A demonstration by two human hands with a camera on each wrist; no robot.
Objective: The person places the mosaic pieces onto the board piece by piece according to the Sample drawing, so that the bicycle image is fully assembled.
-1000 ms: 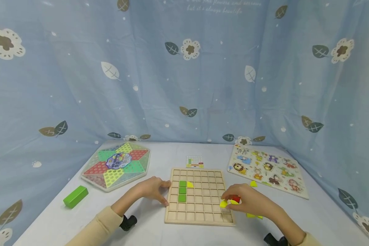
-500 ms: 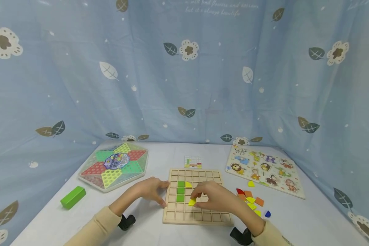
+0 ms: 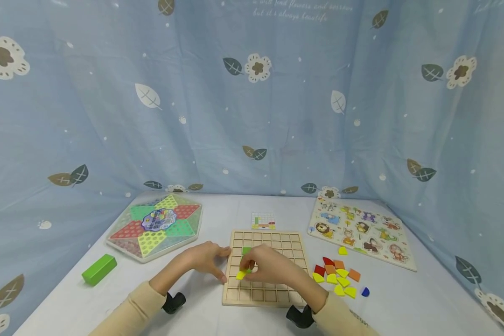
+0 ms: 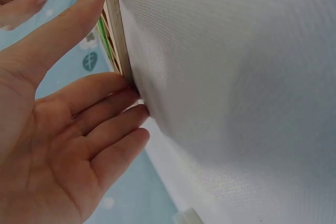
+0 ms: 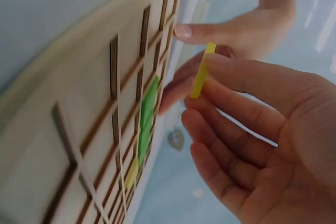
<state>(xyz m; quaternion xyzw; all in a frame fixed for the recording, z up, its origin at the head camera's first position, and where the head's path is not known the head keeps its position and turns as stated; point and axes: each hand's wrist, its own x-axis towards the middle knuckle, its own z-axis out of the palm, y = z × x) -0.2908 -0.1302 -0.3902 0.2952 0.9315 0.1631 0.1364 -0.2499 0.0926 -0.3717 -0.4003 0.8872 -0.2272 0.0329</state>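
Observation:
In the head view, a wooden grid board (image 3: 283, 245) lies flat in the middle of the table. My left hand (image 3: 206, 260) rests against its left edge; the left wrist view shows thumb and fingertips touching the board's rim (image 4: 119, 30). Above the left part of the grid, my right hand (image 3: 270, 266) pinches a yellow quarter-round tile (image 3: 241, 275). The right wrist view has this thin tile (image 5: 203, 72) between thumb and fingers, apart from the board. Green square tiles (image 5: 148, 103) and another yellow tile (image 5: 131, 174) sit in grid cells, partly hidden by my right hand in the head view.
Right of the board lie loose yellow, orange and red tiles (image 3: 343, 281) and a blue one (image 3: 365, 291). A small pattern card (image 3: 263, 220) stands behind the board. Around it are a star game board (image 3: 159, 228), an animal puzzle (image 3: 363, 231) and a green block (image 3: 100, 269).
My right hand has moved left from the board's right edge across the grid, carrying the yellow tile. Loose tiles at the right have come into view. The left hand keeps its place.

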